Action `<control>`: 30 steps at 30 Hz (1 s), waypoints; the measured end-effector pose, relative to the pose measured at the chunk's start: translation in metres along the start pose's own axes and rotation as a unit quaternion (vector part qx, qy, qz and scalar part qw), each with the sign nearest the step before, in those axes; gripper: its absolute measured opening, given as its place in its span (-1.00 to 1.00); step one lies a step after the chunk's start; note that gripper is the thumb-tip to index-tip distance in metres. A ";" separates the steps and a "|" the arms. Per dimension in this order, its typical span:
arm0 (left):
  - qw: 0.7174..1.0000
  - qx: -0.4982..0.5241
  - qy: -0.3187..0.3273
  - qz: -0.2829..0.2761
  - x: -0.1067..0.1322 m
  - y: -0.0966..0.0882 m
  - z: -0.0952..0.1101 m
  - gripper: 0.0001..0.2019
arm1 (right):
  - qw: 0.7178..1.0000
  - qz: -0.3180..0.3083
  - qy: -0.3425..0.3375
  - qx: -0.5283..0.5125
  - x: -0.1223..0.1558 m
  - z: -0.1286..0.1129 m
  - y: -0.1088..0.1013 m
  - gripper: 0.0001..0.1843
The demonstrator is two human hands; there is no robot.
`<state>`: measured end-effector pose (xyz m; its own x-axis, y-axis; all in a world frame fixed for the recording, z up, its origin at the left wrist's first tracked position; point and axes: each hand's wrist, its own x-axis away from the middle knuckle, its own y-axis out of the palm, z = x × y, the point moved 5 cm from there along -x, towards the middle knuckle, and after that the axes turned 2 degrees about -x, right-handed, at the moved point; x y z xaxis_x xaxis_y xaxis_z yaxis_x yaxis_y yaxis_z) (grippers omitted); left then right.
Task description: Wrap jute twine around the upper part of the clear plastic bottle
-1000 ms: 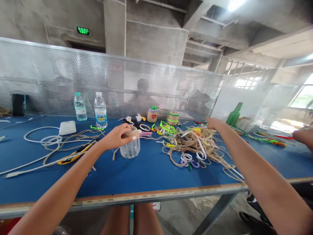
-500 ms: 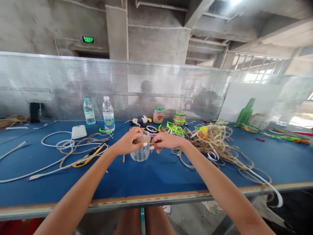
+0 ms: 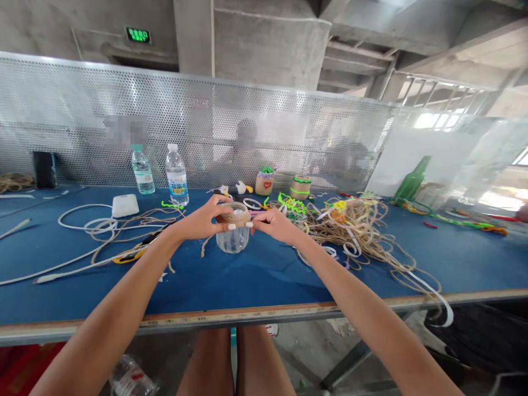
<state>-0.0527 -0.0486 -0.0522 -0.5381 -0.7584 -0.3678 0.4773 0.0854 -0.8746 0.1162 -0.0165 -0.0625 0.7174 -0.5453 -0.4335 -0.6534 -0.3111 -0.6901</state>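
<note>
A clear jar (image 3: 232, 242) with ribbed-looking sides stands on the blue tabletop in front of me, brown twine (image 3: 238, 221) wound around its neck. My left hand (image 3: 202, 220) grips the jar at its left side, the thumb pressed across the twine band at the front. At the neck's right side, my right hand (image 3: 273, 224) is closed in a pinch, its thumb tip against the band. The strand between those fingers is mostly hidden. A short twine end (image 3: 203, 248) hangs down left of the jar.
A loose twine tangle (image 3: 358, 225) spreads to the right. Two decorated jars (image 3: 264, 183) stand behind, near a metal mesh partition (image 3: 198, 110). Left are water bottles (image 3: 177, 179), a white box (image 3: 125, 205), a white cable (image 3: 74, 269) and a yellow utility knife (image 3: 127, 256). A green bottle (image 3: 412, 180) stands right.
My right hand has come in closer to the jar's neck, and the strand stretched between the hands no longer shows. The view has tilted down, showing more floor.
</note>
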 end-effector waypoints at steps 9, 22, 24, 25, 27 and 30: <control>0.999 0.024 0.003 0.037 -0.002 0.000 0.008 -0.64 | 0.997 0.062 0.046 -0.030 -0.002 0.014 0.004 -0.65; 0.997 -0.046 0.011 0.064 -0.005 0.003 0.017 -0.71 | 0.989 0.076 0.067 -0.110 -0.003 0.020 -0.001 -0.68; 0.999 -0.028 0.005 0.018 -0.002 -0.002 0.012 -0.74 | 0.993 0.067 0.050 -0.089 -0.003 0.017 -0.001 -0.71; 1.000 -0.017 0.003 -0.002 -0.001 -0.004 0.010 -0.74 | 0.994 0.063 0.041 -0.079 -0.003 0.016 0.000 -0.72; 1.000 0.005 0.000 -0.024 0.000 -0.005 0.010 -0.73 | 0.996 0.064 0.026 -0.064 -0.002 0.015 0.002 -0.72; 1.000 0.023 -0.005 -0.010 -0.001 -0.005 0.013 -0.68 | 0.996 0.071 0.020 -0.053 -0.002 0.012 0.000 -0.72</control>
<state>-0.0458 -0.0566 -0.0437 -0.5422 -0.7655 -0.3465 0.4973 0.0401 -0.8667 0.1182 -0.0065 -0.0683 0.6080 -0.6189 -0.4973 -0.7704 -0.3084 -0.5580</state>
